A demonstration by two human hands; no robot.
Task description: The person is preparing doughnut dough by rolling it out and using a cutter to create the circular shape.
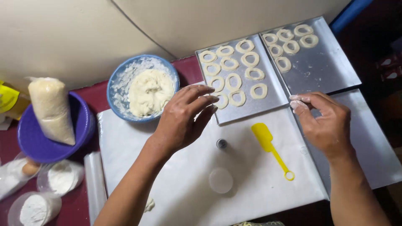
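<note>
1. Left hand (184, 119) hovers open-fingered over the near edge of the left tray (268, 102), hiding part of a dough ring (222, 100).
2. Right hand (326, 121), fingertips pinched together, grasps nothing visible.
3. Yellow spatula (268, 146) lies on white paper (167, 184).

Both bare forearms are reaching up into view from the lower edge, angling slightly toward each other. The left hand (182, 119) is hovering palm down, its fingers (201, 98) stretching forward and to the right, loosely spread and slightly curled, gripping nothing. The right hand (326, 121) is lying back-up with the wrist bent, its fingers pointing to the left and gathering together at the tips, which are showing a pale, floury dusting. The two hands are staying well apart.
</note>
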